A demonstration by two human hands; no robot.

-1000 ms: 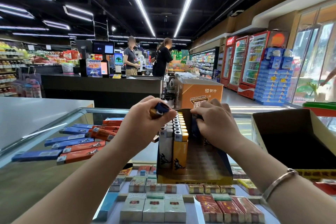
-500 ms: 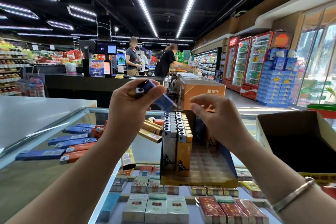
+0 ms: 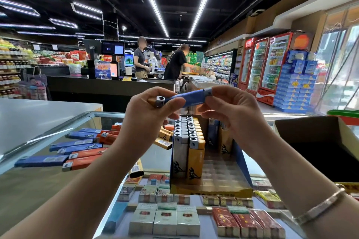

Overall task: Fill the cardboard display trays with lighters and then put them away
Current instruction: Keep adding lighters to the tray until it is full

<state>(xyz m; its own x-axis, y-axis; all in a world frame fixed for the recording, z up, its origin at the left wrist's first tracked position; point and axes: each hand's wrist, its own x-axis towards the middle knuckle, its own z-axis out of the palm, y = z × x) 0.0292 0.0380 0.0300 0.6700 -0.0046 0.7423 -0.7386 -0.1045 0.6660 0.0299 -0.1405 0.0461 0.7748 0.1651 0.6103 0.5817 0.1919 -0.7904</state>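
Left hand (image 3: 149,114) pinching the metal-capped end of a blue lighter (image 3: 186,97), right hand (image 3: 231,110) pinching its other end, lighter lying level between both grips, cardboard tray (image 3: 211,190) sitting just below them, part-filled with upright lighters.

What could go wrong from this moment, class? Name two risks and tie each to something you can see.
1. The left hand grips more than one lighter while the right hand pinches the far end of the blue lighter above the display tray. One could slip and knock the standing rows.
2. The loose lighters lie flat on the glass counter, near its left edge. A sweeping forearm might push some off.
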